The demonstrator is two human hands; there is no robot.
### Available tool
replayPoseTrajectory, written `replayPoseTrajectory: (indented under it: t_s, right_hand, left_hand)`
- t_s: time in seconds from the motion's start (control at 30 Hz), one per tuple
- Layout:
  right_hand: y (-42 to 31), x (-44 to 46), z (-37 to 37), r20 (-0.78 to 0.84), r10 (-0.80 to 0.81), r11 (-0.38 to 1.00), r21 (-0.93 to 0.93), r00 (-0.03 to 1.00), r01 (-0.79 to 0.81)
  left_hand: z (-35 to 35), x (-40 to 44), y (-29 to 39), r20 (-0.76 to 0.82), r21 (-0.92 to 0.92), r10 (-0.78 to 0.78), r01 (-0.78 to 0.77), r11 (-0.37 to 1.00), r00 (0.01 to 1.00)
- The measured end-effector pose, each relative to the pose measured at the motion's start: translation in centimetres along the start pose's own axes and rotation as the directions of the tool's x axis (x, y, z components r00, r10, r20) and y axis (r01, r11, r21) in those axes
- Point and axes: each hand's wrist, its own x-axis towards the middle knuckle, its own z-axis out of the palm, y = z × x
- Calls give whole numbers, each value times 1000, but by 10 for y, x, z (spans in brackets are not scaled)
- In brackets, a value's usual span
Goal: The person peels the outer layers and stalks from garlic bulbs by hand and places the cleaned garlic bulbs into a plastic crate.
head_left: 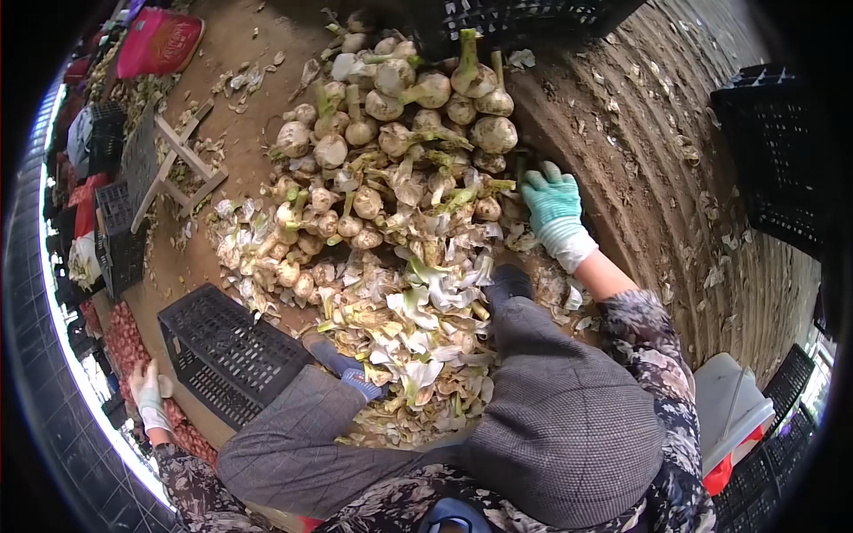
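My left hand (149,391), in a pale glove with bare fingertips, is at the far left above a red mesh sack (126,333) filled with bulbs. Its fingers are stretched out and apart; a small whitish round shape beside the palm is too unclear to name. My right hand (553,206), in a green and white glove, is at the right edge of a heap of garlic bulbs (384,107) with thick green stems. Its fingers curl down beside a cut stem (503,185); whatever they grip is hidden. Loose garlic skins (418,311) cover the near side of the heap.
A black plastic crate (233,351) lies beside my left leg. More black crates stand at the top (524,22) and right (769,160). A wooden stool (173,164) lies tipped at the left, below a red bag (160,43). A whitish bin (729,409) stands lower right.
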Motion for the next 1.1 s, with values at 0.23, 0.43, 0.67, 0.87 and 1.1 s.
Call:
replayPoseTrajectory:
  t_s: [0.23,0.43,0.67,0.87,1.1]
  right_hand:
    - [-37,-4,-74,516,96,-559,735,851,-382]
    - [-67,11,-136,495,-184,-644,592,849,-485]
    - [-65,8,-95,571,-62,-684,573,819,-451]
    - [-43,-3,-133,603,-131,-615,573,787,-542]
    - [-48,29,-243,51,-348,223,974,936,30]
  left_hand:
    - [-18,-143,338,143,-548,478,-332,768,867]
    - [65,-225,455,546,-471,830,861,191,115]
    - [89,-261,486,539,-23,825,982,-189,172]
    - [74,-273,472,466,-447,731,846,-292,499]
    - [-20,-289,474,-437,-867,460,-498,12,773]
